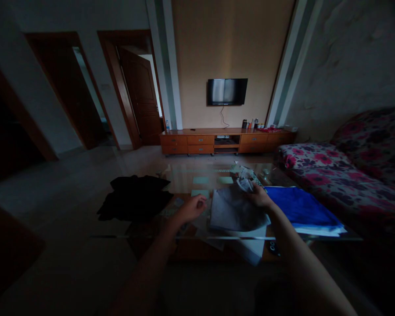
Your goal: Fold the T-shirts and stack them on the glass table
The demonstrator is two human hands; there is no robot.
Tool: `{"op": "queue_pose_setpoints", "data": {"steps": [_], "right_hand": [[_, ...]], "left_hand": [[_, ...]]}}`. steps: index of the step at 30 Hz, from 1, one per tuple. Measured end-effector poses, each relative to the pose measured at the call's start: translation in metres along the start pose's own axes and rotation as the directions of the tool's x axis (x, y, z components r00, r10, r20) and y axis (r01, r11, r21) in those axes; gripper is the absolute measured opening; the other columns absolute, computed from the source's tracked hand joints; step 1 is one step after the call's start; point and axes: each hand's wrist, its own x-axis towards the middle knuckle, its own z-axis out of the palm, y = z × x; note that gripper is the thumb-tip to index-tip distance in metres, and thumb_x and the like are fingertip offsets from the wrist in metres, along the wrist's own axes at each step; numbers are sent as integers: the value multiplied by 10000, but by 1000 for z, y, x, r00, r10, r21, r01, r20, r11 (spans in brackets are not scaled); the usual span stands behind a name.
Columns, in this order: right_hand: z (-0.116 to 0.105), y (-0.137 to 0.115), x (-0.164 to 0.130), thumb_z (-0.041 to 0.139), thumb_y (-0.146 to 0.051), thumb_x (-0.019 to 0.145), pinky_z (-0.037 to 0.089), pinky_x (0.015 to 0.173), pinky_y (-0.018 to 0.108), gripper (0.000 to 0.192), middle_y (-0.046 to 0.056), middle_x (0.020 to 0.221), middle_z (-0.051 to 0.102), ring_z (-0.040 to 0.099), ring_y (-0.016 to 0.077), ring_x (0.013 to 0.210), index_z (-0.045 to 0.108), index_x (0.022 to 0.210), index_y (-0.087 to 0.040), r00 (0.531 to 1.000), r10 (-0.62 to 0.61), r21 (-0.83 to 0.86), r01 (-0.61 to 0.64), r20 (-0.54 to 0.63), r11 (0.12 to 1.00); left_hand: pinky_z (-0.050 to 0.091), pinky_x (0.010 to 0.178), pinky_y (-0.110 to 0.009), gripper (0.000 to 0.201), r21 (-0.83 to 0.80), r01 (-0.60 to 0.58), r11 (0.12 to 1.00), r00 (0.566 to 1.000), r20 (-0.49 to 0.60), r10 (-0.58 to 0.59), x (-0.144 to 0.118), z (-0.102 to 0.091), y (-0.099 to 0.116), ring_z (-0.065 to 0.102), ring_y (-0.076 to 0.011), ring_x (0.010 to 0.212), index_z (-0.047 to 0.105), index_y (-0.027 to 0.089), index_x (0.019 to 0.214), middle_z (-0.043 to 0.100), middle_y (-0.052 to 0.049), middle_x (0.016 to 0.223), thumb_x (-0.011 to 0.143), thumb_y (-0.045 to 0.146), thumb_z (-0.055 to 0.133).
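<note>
Handling of cloth at a glass-topped table (344, 238), seen from the wearer's head in dim light. The grey cloth (228, 210) lies on the tabletop between the two forearms, spread fairly flat, its near edge close to the table's near rim. At its far right corner the right hand (260, 196) is closed at the edge of some pale bunched fabric (245, 184), seemingly gripping it; whether this bunch belongs to the grey cloth cannot be told. The left hand (196, 207) hangs just beside the cloth's left edge, apart from it, fingers partly curled; nothing shows in its grasp, though shadow makes its exact opening hard to judge. To the right lies a flat blue cloth (299, 208) with a paler layer showing beneath its near edge; to the left, well apart, lies black clothing (134, 199). The step in hand appears to be the arranging of the grey cloth, with the right hand working its far corner. By judgement, the next move calls for the left hand to take the opposite side, so that the fabric can be drawn even without dragging the neighbouring blue cloth.
</note>
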Motion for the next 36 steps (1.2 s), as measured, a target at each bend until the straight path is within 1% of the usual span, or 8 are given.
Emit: {"op": "queue_pose_setpoints", "data": {"steps": [4,7,11,16,23,27,31,36], "right_hand": [[12,-67,-20,697,-217,736,531,898,346,339,61,1034,725,659,215,944,671,1068,-156,889,-353,10,366,292,930],[17,-111,-43,658,-166,792,515,914,332,317,49,1059,710,646,204,970,672,1108,-170,807,-446,11,480,388,877],[18,-146,-66,666,-192,835,516,885,319,246,37,1013,702,638,202,957,686,1080,-186,773,-453,18,498,444,867],[22,-147,-72,687,-238,848,521,845,311,227,22,994,702,643,199,924,681,1071,-194,775,-396,11,449,492,893],[35,-133,-64,739,-167,767,490,915,358,382,44,1056,654,612,221,991,643,1134,-208,848,-422,-251,506,322,825],[44,-142,-71,815,-171,704,439,1019,466,565,81,1218,560,519,286,1168,591,1216,-257,824,-544,-340,563,161,753],[53,-143,-75,822,-178,709,482,938,387,569,64,1151,561,561,232,1063,563,1211,-246,805,-543,-267,592,239,761],[58,-133,-69,841,-176,674,473,845,331,537,42,1054,613,586,205,968,611,1156,-234,847,-442,-350,527,296,775]], "left_hand": [[442,1090,-435,634,-15,-157,987,969,-198,151,0,-11,49,553,-271,1287,463,206,1445,543,-146,1440,861,305,687],[320,1195,-485,900,73,-230,971,926,-290,241,-6,-27,83,394,-322,1440,346,227,1541,404,-149,1564,775,351,801],[393,1144,-454,846,-64,-187,980,972,-158,176,-12,-40,103,506,-325,1347,450,201,1478,532,-142,1470,753,429,823],[529,918,-356,551,-265,-16,964,999,33,25,-12,-35,93,654,-250,1044,630,161,1202,708,-53,1131,760,450,791],[514,894,-310,359,-272,-29,962,997,-80,7,-2,-12,68,640,-221,1004,645,171,1116,705,-44,1048,843,401,689],[485,974,-329,377,-291,-80,953,993,-104,51,0,-6,64,628,-222,1060,623,177,1192,699,-42,1114,846,322,667],[475,983,-332,369,-339,-115,934,992,-89,90,-3,-5,67,625,-223,1065,619,174,1184,696,-40,1103,834,288,655],[494,927,-314,349,-339,-84,937,996,-33,78,-7,-5,66,630,-214,1017,628,175,1160,694,-30,1074,827,277,659]]}}
